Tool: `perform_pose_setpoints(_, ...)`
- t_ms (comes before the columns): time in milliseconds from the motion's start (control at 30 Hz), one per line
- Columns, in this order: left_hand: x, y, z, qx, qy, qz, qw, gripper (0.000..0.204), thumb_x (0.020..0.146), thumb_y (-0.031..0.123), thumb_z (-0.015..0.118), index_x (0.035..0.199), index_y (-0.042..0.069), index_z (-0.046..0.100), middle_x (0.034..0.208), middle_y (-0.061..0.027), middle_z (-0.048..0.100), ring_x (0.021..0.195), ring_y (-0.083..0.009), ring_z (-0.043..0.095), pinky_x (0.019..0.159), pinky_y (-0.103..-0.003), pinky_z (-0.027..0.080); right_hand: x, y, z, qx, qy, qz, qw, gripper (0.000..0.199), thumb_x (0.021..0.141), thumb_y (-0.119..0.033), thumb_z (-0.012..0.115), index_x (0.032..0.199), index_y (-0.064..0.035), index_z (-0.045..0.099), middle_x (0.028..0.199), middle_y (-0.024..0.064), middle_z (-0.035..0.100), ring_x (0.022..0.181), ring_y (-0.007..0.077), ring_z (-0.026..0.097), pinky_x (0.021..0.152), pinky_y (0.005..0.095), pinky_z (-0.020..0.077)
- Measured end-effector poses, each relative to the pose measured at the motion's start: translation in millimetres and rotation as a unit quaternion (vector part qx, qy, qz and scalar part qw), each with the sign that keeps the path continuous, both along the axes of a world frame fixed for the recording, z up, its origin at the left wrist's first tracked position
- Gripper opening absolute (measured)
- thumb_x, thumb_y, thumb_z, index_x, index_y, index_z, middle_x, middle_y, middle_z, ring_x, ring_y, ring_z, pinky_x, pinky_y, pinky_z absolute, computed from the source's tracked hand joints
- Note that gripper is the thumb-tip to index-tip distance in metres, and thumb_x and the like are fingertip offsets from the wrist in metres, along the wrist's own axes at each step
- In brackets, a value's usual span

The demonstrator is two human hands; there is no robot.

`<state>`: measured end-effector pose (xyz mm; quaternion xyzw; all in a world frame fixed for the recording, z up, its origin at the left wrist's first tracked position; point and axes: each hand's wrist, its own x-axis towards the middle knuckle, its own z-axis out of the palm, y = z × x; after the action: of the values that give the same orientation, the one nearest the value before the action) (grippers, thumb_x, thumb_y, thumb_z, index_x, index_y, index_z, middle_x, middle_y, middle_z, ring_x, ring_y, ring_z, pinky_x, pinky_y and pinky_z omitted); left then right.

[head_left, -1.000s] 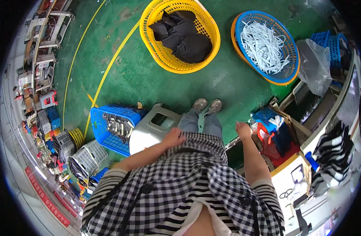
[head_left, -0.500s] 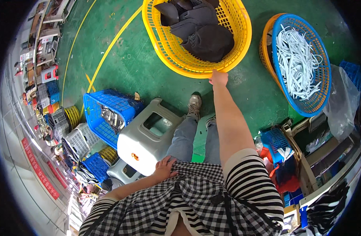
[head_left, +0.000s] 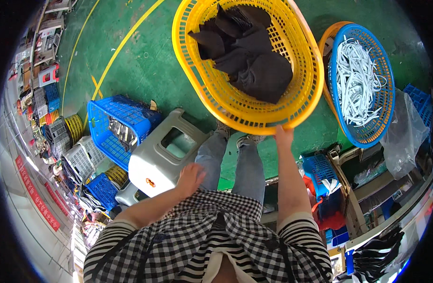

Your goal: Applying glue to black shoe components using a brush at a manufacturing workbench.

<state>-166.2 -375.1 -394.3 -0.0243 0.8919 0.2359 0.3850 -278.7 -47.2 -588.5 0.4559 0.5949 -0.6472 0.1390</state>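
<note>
Yellow basket [head_left: 254, 121]: on the green floor [head_left: 145, 75], ahead of the person's feet. Oval, plastic, slatted; mouth faces up, toward the head. Long axis slants from far left to near right; near end points at the person, far end cut off by the view's top. Cannot tell whether the whole base rests on the floor. Dark pieces [head_left: 261, 70] lie heaped inside, mostly clear of the near rim.

Right hand [head_left: 283, 137]: arm stretched forward, fingers clamped on the basket's near rim, right of its middle; the fingertips are hidden. Left hand [head_left: 191, 178]: between grey stool [head_left: 157, 155] and apron, empty, blurred, fingers loosely bent and a little apart. Cannot tell whether it touches the apron.

Floor: smooth paint, scuffed and flecked; yellow line [head_left: 122, 45] runs slantwise left of the basket. Toward the floor's right edge, just beside the yellow basket, blue basket [head_left: 384, 104] of white strips [head_left: 357, 85], an orange basket [head_left: 328, 37] behind its left rim. Clear bag [head_left: 405, 134] beside that.

Room: blue crate [head_left: 136, 111] touches or nearly touches the stool; more crates line the floor's left edge, red banner [head_left: 37, 198] beyond
</note>
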Motion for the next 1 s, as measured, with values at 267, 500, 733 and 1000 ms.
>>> perform_pose_setpoints(267,-156.1,78.6,-148.7,0.125,0.101,0.064,0.985,0.036,0.09,0.023,0.056,0.116,0.0,0.048,0.117,-0.0195,0.051,0.109,-0.0375,0.05,0.092,-0.04,0.043,91.1,52.6,39.6,0.302,-0.145,0.134,0.933,0.061,0.075,-0.007,0.066,0.128,-0.0002,0.038,0.099,0.0152,0.054,0.083,0.0288,0.055,0.069,0.0406,0.046)
perform_pose_setpoints(500,-240.1,114.6,-257.8,0.017,0.161,-0.018,0.987,0.08,0.077,0.019,0.071,0.141,0.007,0.024,0.147,-0.0207,0.021,0.132,-0.0377,0.031,0.108,-0.04,0.031,41.6,22.7,39.5,0.455,0.108,0.314,0.826,0.071,0.071,-0.009,0.07,0.133,-0.0016,0.037,0.127,0.0236,0.04,0.123,0.0392,0.033,0.103,0.0482,0.0272)
perform_pose_setpoints(733,-271.4,112.5,-291.5,-0.016,0.095,-0.035,0.995,0.093,0.066,0.026,0.079,0.14,0.007,0.026,0.143,-0.0218,0.028,0.132,-0.0396,0.03,0.109,-0.045,0.027,-40.5,29.6,-129.3,0.353,-0.107,0.196,0.908,0.08,0.069,-0.026,0.077,0.132,-0.0002,0.036,0.134,0.0276,0.035,0.125,0.0418,0.035,0.106,0.0459,0.0302)
perform_pose_setpoints(1000,-249.3,119.6,-301.1,0.063,0.067,-0.104,0.99,0.084,0.066,0.014,0.075,0.138,0.017,0.033,0.122,-0.0176,0.051,0.113,-0.039,0.05,0.1,-0.043,0.039,-42.4,61.3,-199.0,0.2,-0.191,0.133,0.952,0.108,0.068,-0.051,0.076,0.141,0.0058,0.02,0.142,0.0245,0.031,0.129,0.0358,0.036,0.107,0.0406,0.0313)
